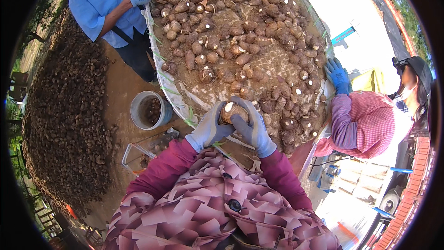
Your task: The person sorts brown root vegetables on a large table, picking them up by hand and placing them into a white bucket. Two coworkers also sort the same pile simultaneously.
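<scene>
A brown taro corm [234, 112] with a white cut spot on its upper left is held between my two gloved hands at the near edge of a work surface. My left hand [211, 126], in a grey and light-blue glove, grips its left side. From the right, my right hand [252, 125] closes on it, with the thumb across its lower front. Beyond my hands lies a broad spread of taro corms [242, 48], some with white cut spots and fine roots, on a soil-covered surface with a pale raised edge [166, 83].
A white bucket [136, 111] holding small corms stands left, near a clear container [130, 152]. A large heap of corms [66, 121] lies farther left. A co-worker in blue [121, 10] stands upper left, another in pink check [371, 121] at right; a third's gloved hand shows at the top.
</scene>
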Available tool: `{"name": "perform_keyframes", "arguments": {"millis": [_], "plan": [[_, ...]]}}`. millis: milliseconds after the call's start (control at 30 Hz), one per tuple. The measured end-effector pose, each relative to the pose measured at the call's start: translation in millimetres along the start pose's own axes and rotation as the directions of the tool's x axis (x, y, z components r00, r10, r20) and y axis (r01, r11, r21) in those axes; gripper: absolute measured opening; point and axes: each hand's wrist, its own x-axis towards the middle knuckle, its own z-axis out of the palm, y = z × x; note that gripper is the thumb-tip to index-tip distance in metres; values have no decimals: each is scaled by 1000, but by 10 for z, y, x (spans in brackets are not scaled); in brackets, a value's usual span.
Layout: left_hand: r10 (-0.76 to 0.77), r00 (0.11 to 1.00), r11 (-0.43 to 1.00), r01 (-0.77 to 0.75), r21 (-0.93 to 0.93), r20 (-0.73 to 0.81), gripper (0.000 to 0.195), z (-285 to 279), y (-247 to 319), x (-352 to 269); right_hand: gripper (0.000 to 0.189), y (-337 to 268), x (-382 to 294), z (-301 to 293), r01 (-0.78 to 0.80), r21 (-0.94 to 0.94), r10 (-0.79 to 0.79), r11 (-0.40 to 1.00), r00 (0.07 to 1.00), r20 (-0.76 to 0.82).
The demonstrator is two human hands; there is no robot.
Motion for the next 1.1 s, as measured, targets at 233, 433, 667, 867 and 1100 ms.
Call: {"name": "perform_keyframes", "arguments": {"millis": [233,433,667,867,1100], "plan": [[-210,955,901,105,-420,-210,80,-575,-228,-942,51,84,3,296,144,-166,-90,976,950,298],[-558,293,735,-258,-626,-776,23,-1253,-1707,-2293,69,502,-144,834,360,-449,-186,818,903,386],[-900,-99,435,-248,-865,-424,29,-1211,-3672,-3434,93,746,-295,1070,287,-480,-93,829,917,387],[-875,-273,456,-184,-871,-400,24,-1317,-4260,-3157,99,797,-334,1062,313,-513,-111,799,916,386],[-941,-38,322,190,-927,-335,74,-1836,-4730,-3368,105,868,-355,1042,327,-591,-95,737,917,388]]}}
